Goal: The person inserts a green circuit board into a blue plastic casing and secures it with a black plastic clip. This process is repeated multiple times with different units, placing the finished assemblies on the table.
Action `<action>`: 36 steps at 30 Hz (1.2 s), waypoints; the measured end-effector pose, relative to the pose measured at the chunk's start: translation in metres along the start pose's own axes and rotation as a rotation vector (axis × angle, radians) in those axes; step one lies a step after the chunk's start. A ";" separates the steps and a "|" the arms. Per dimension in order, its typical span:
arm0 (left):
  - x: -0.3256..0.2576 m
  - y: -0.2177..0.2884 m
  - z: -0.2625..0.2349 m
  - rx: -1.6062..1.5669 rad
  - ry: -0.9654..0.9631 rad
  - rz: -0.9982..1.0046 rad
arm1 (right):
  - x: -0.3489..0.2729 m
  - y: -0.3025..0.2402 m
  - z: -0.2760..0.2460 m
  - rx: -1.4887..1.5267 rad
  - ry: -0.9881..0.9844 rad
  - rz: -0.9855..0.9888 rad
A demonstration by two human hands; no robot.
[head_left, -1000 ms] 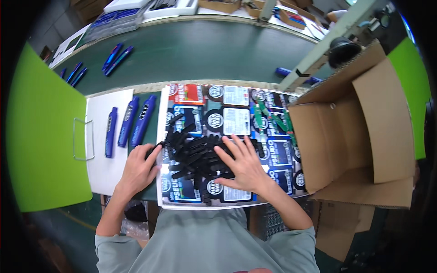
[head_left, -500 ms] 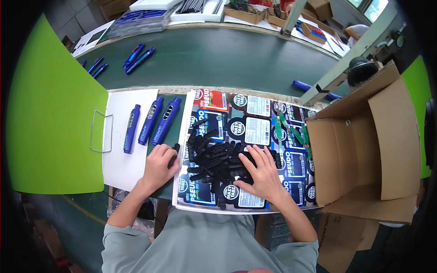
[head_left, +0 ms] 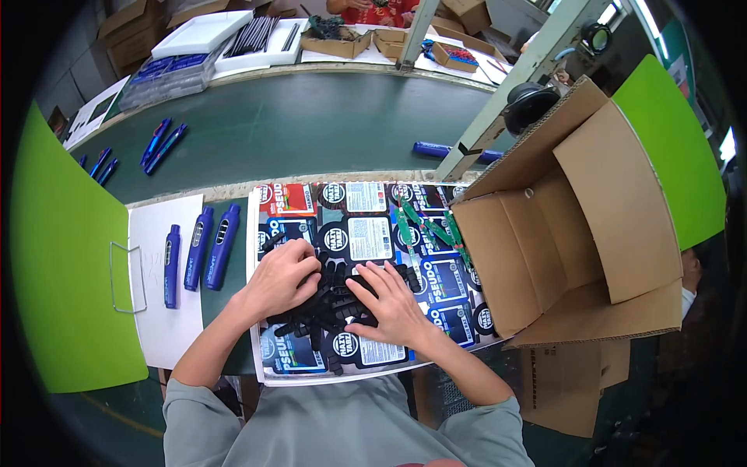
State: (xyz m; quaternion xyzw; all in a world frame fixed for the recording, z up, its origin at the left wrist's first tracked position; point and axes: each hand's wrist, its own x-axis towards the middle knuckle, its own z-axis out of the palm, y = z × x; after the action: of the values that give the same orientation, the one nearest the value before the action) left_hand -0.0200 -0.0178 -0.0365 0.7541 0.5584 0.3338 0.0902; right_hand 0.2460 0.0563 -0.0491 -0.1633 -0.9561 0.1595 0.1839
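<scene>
A heap of small black ribbed plastic pieces (head_left: 334,292) lies on a stack of printed sheets (head_left: 268,370) in front of me. My left hand (head_left: 282,280) is over the heap's left side, its fingers curled down and closed among the pieces; its fingertips are partly hidden, so what they grip is unclear. Flat across the right part of the heap rests my right hand (head_left: 391,307), open, with fingers spread and touching the black pieces. Left of the sheets, three thick blue marker-shaped bodies (head_left: 222,247) with slotted windows lie side by side.
An open cardboard box (head_left: 572,226) tilts on the right beside green strips (head_left: 432,226). White paper (head_left: 159,342) and a lime-green panel (head_left: 78,257) are at left. Blue pens (head_left: 165,146) lie on the green surface beyond, near a post (head_left: 513,97). A person (head_left: 373,12) sits across.
My left hand has moved from the sheets' left edge onto the heap, where a black piece showed at its fingers before. My right hand stays on the heap. The whole view has shifted.
</scene>
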 end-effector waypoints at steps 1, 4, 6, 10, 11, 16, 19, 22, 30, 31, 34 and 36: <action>0.001 -0.001 0.000 -0.007 -0.003 0.012 | 0.000 0.001 0.000 -0.001 0.009 -0.001; -0.008 0.000 -0.006 -0.011 0.050 -0.031 | 0.002 0.000 0.002 0.017 0.006 -0.012; -0.016 0.000 -0.008 -0.035 0.157 -0.090 | 0.001 0.001 0.000 0.023 0.012 0.006; -0.044 -0.003 -0.011 0.043 0.061 -0.292 | -0.003 -0.001 -0.002 0.003 0.019 0.025; -0.051 -0.004 -0.012 0.062 0.005 -0.311 | -0.001 -0.003 0.000 0.003 0.023 0.025; -0.051 0.005 0.005 0.083 -0.159 -0.252 | -0.002 -0.001 0.001 -0.015 -0.022 0.071; -0.040 0.011 0.013 -0.004 -0.135 -0.235 | -0.001 0.000 0.003 -0.005 -0.039 0.060; -0.020 0.019 0.021 -0.048 -0.122 -0.195 | -0.004 0.004 0.005 -0.004 -0.024 0.058; 0.007 0.019 0.035 -0.119 -0.099 -0.095 | -0.006 0.002 0.004 0.036 0.019 0.077; 0.003 0.015 0.035 -0.152 -0.097 -0.090 | -0.006 0.002 0.004 0.035 0.019 0.078; -0.013 0.015 0.012 -0.076 -0.048 -0.110 | -0.006 0.003 0.004 0.006 0.019 0.076; -0.030 0.014 0.002 -0.112 -0.131 -0.110 | -0.007 0.002 0.004 -0.018 0.018 0.071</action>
State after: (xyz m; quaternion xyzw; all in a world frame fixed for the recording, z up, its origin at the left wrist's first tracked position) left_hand -0.0123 -0.0494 -0.0429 0.7363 0.5724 0.3089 0.1866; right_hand 0.2505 0.0544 -0.0555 -0.2000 -0.9495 0.1556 0.1850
